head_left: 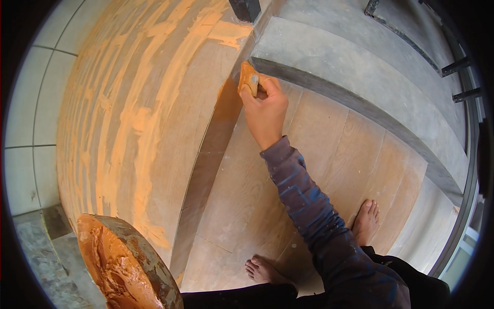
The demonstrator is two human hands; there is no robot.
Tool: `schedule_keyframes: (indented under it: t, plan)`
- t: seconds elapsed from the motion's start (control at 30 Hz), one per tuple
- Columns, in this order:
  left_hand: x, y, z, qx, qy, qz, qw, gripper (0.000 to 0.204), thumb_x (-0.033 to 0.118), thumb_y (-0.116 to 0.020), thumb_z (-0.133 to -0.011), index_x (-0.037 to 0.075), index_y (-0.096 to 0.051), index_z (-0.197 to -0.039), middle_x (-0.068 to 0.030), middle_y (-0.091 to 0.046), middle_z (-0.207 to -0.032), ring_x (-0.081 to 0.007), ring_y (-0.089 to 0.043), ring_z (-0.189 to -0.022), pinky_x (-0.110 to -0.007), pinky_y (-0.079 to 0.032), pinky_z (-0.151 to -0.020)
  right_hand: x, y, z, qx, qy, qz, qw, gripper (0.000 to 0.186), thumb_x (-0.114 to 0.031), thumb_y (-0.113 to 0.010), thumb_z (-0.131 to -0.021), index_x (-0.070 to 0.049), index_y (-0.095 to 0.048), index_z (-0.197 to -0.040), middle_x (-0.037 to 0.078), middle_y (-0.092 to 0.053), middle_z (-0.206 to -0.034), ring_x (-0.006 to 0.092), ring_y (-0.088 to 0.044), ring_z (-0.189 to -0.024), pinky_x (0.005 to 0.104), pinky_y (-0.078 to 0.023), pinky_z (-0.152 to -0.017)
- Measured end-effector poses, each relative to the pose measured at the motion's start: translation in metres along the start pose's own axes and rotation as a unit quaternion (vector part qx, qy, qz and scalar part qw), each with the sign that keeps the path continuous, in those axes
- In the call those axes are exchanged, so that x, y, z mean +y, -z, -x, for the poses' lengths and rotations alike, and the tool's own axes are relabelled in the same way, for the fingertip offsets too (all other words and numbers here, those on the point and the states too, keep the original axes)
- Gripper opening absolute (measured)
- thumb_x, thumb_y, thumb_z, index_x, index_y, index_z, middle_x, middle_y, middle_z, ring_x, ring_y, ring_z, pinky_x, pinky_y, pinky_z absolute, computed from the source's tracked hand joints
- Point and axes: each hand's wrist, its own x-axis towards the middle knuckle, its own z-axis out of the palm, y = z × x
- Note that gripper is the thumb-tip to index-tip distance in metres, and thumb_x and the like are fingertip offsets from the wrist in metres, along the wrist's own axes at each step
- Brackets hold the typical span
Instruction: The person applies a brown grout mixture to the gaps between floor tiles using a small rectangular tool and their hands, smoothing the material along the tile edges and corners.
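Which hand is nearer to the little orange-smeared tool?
Right. The right hand holds the little tool. The left hand is out of view, so its place can't be told.

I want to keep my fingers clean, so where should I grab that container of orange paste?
Probably by its rounded grey wall, from the right: the container shows its thick orange paste on the left, leaving that wall cleaner, though smeared.

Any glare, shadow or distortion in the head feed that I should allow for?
Head view: fisheye bends the joints of the pale tiles and leaves the corners black; head view: highlights glint on the orange paste at lower left; head view: the wood-look floor darkens between the feet; head view: the right hand and scraper look fairly sharp.
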Motion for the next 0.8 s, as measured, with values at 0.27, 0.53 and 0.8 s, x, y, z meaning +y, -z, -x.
schedule_keyframes:
  t: [0.27,0.53,0.8]
  plan:
    - [-0.003,0.008,0.013,0.042,-0.001,0.009,0.999,0.070,0.050,-0.021,-0.106,-0.005,-0.053,-0.134,-0.0305,-0.049,-0.148,-0.0454,-0.042,-0.140,-0.053,-0.028,-0.117,-0.044,-0.017,0.066,-0.097,-0.015,0.080,0.992,0.034,0.000,-0.074,-0.074,0.006,-0.071,-0.107,0.015,-0.059,-0.092,0.0280,-0.063,-0.080,0.0358,-0.051,-0.071]
    - [0.000,-0.001,0.017,0.013,-0.029,-0.006,0.999,0.068,0.048,-0.021,-0.107,-0.007,-0.054,-0.129,-0.0312,-0.051,-0.145,-0.0455,-0.044,-0.138,-0.053,-0.030,-0.116,-0.013,-0.014,-0.051,0.039,0.018,0.152,0.987,0.030,-0.002,-0.072,-0.078,0.006,-0.072,-0.107,0.016,-0.061,-0.092,0.0323,-0.063,-0.080,0.0403,-0.051,-0.073]
    - [0.015,0.025,0.029,0.040,-0.008,-0.003,0.999,0.066,0.047,-0.021,-0.107,-0.006,-0.055,-0.128,-0.0308,-0.052,-0.144,-0.0450,-0.043,-0.139,-0.053,-0.030,-0.116,-0.045,-0.017,-0.034,-0.004,-0.070,0.032,0.997,0.030,-0.007,-0.077,-0.078,0.008,-0.072,-0.104,0.015,-0.065,-0.095,0.0288,-0.066,-0.082,0.0388,-0.053,-0.071]
